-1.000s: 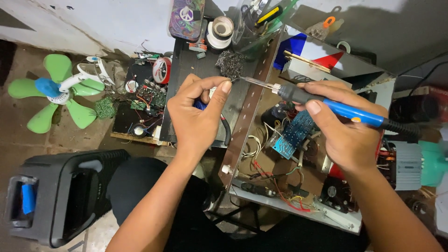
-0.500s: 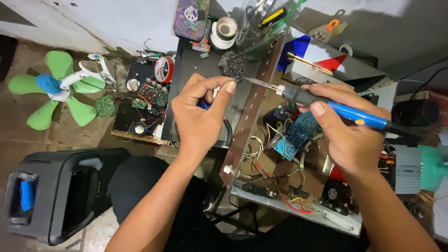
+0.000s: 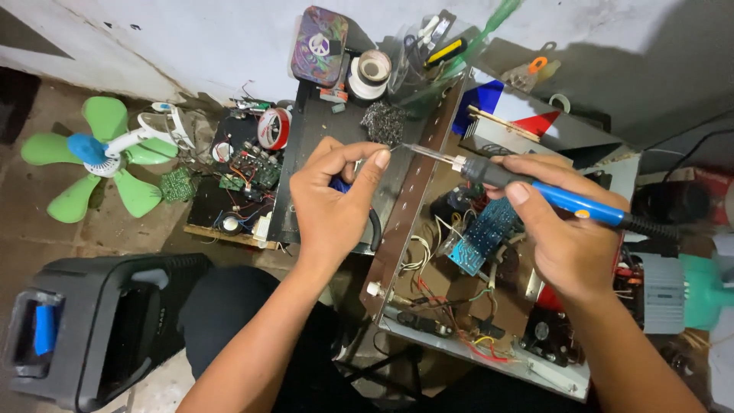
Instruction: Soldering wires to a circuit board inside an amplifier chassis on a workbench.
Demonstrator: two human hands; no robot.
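Observation:
My right hand (image 3: 566,229) grips a blue-handled soldering iron (image 3: 535,187) whose metal tip points left, ending just right of my left thumb. My left hand (image 3: 332,206) is raised with thumb and forefinger pinched together on something too small to make out, maybe a thin wire. Both hands hover over an opened metal chassis (image 3: 413,199) with a blue circuit board (image 3: 478,241) and coloured wires inside. A wad of grey metal wool (image 3: 382,122) lies just beyond the iron's tip.
A green fan blade assembly (image 3: 99,160) lies on the floor at left, beside loose circuit boards (image 3: 248,172) and a red tape roll (image 3: 273,128). A black speaker box (image 3: 92,329) stands lower left. A roll of white tape (image 3: 371,73) and tools sit at the back.
The soldering iron's tip has shifted slightly right, away from my left fingers. My left hand stays pinched in nearly the same place.

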